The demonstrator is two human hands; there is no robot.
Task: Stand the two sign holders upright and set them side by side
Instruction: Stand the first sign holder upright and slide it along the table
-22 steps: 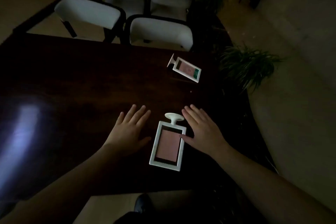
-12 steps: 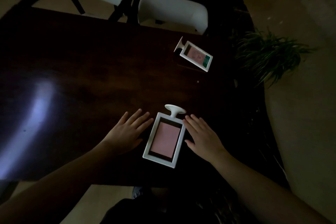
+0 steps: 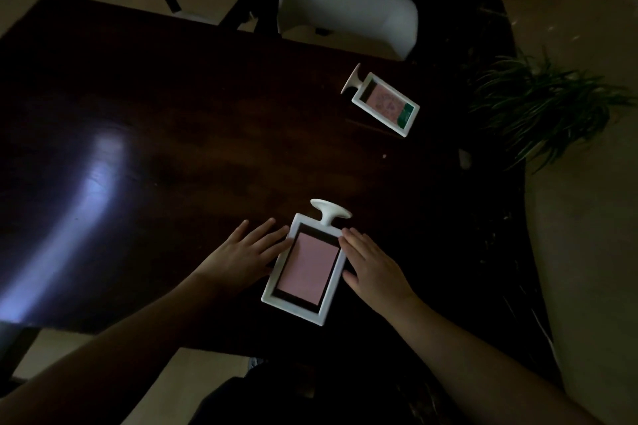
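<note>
Two white sign holders lie flat on the dark wooden table (image 3: 172,114). The near sign holder (image 3: 305,267) has a pink insert and its round foot points away from me. My left hand (image 3: 245,257) lies flat against its left edge, fingertips touching the frame. My right hand (image 3: 374,272) rests along its right edge, fingers spread and touching the frame. Neither hand has lifted it. The far sign holder (image 3: 385,102) lies flat near the table's far right, foot pointing up-left, well beyond both hands.
Two white-cushioned chairs (image 3: 345,10) stand at the table's far edge. A potted plant with long green leaves (image 3: 538,114) sits on the floor to the right of the table. A bright glare patch marks the table's left part.
Both hands have closed in on the near sign holder's sides, and the holder has turned slightly clockwise. The view has tilted down, so everything sits lower and nearer.
</note>
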